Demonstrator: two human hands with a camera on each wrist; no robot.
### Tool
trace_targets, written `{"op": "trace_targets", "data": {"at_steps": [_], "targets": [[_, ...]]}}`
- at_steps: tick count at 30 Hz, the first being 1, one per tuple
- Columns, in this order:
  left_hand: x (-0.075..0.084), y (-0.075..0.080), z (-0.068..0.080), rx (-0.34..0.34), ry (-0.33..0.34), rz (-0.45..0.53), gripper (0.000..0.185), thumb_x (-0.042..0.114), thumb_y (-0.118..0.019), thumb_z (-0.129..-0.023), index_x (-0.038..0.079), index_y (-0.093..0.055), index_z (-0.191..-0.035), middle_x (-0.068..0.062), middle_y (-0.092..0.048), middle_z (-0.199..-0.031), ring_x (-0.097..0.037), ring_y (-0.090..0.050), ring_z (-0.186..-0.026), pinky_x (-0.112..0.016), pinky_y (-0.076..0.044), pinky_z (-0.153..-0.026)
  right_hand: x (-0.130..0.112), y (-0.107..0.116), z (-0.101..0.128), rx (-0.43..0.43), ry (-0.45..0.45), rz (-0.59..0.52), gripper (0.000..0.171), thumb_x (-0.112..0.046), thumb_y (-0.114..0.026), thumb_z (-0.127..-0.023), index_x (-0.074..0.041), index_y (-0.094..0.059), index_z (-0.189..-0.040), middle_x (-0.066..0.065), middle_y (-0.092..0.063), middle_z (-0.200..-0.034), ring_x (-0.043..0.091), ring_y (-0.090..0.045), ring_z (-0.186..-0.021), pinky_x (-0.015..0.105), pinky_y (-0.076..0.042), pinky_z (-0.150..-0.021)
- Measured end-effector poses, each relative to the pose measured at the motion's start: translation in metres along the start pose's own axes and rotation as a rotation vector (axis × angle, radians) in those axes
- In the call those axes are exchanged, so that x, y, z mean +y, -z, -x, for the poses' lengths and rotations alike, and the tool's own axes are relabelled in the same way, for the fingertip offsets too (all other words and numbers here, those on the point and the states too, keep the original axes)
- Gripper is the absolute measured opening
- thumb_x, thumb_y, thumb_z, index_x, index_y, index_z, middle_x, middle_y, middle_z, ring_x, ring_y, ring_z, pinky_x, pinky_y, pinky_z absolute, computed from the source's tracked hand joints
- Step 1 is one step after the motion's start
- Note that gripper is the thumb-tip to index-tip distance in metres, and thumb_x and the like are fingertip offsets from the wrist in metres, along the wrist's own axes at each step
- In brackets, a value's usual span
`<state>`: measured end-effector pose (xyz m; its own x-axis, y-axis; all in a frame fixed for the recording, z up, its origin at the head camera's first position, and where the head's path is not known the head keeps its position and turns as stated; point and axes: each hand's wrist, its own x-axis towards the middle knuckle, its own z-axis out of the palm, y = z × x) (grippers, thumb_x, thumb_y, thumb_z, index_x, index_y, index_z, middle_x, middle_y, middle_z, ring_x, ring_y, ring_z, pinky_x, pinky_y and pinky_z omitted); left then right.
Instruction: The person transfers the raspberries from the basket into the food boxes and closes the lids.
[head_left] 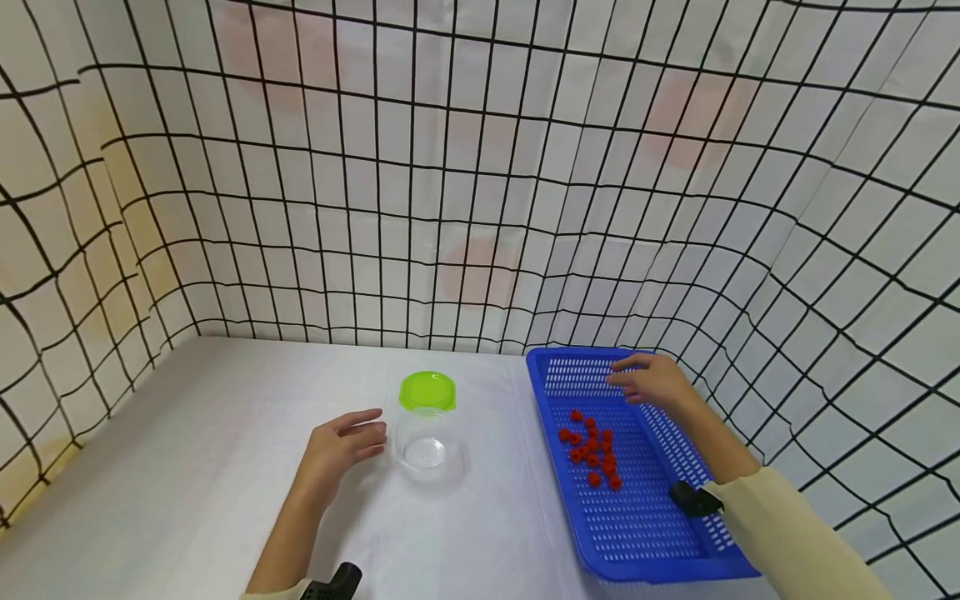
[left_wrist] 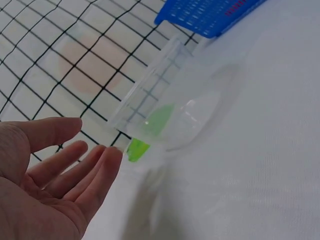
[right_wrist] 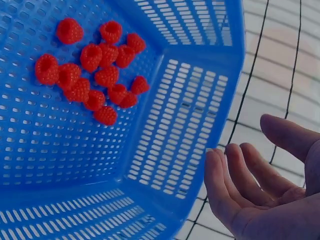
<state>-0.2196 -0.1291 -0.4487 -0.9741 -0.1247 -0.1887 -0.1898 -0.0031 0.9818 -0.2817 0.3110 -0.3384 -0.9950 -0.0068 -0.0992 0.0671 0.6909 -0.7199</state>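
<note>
Several red raspberries lie in a loose cluster on the floor of a blue plastic basket. My right hand hovers over the basket's far right part, fingers relaxed and holding nothing; the right wrist view shows the raspberries well apart from it. A clear round container stands uncovered on the white table, a green lid just behind it. To the container's left, my left hand is held with loosely bent fingers and nothing in them. In the left wrist view a small gap separates the fingertips from the container.
A black grid net over white sheeting walls the table at the back and both sides. The white tablecloth stretches left of the container. The basket's raised, slotted walls surround the raspberries.
</note>
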Motion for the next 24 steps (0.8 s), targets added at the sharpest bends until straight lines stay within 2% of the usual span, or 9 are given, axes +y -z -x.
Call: {"op": "trace_targets", "data": {"at_steps": [3, 6, 15, 19, 24], "targets": [[-0.003, 0.001, 0.001, -0.005, 0.004, 0.033, 0.044, 0.01, -0.071, -0.094, -0.004, -0.061, -0.134, -0.024, -0.068, -0.126, -0.022, -0.073, -0.1, -0.03, -0.061, -0.088, 0.006, 0.002, -0.003, -0.018, -0.033, -0.031, 0.05, -0.025, -0.067, -0.098, 0.008, -0.058, -0.135, 0.029, -0.064, -0.13, 0.033, -0.07, -0.104, 0.043, -0.061, -0.092], [-0.006, 0.002, 0.002, -0.013, -0.002, 0.058, 0.043, 0.009, -0.071, -0.093, -0.005, -0.061, -0.133, -0.024, -0.069, -0.123, -0.025, -0.073, -0.101, -0.03, -0.062, -0.086, 0.013, 0.002, -0.006, -0.041, -0.072, -0.053, 0.049, -0.025, -0.064, -0.1, 0.009, -0.057, -0.135, 0.03, -0.062, -0.133, 0.043, -0.065, -0.116, 0.047, -0.058, -0.096], [-0.007, 0.001, 0.002, -0.037, 0.007, 0.042, 0.043, 0.009, -0.075, -0.09, -0.005, -0.065, -0.129, -0.021, -0.073, -0.113, -0.019, -0.074, -0.089, -0.031, -0.063, -0.082, 0.038, -0.001, -0.019, -0.081, -0.201, -0.088, 0.052, -0.022, -0.062, -0.1, 0.013, -0.05, -0.138, 0.035, -0.054, -0.14, 0.048, -0.056, -0.129, 0.05, -0.055, -0.101], [-0.004, 0.0, 0.003, -0.042, 0.002, 0.018, 0.042, 0.008, -0.074, -0.091, -0.006, -0.064, -0.129, -0.02, -0.074, -0.109, -0.019, -0.074, -0.084, -0.031, -0.063, -0.079, 0.044, -0.002, -0.022, -0.123, -0.23, -0.086, 0.056, -0.023, -0.063, -0.1, 0.013, -0.048, -0.14, 0.036, -0.052, -0.141, 0.047, -0.058, -0.126, 0.048, -0.056, -0.099], [-0.002, 0.0, 0.003, -0.052, -0.003, 0.02, 0.042, 0.005, -0.074, -0.09, -0.008, -0.064, -0.129, -0.018, -0.074, -0.103, -0.021, -0.073, -0.081, -0.033, -0.064, -0.076, 0.05, -0.004, -0.024, -0.13, -0.243, -0.074, 0.055, -0.023, -0.066, -0.097, 0.013, -0.051, -0.136, 0.035, -0.058, -0.133, 0.041, -0.067, -0.111, 0.045, -0.06, -0.092]]}}
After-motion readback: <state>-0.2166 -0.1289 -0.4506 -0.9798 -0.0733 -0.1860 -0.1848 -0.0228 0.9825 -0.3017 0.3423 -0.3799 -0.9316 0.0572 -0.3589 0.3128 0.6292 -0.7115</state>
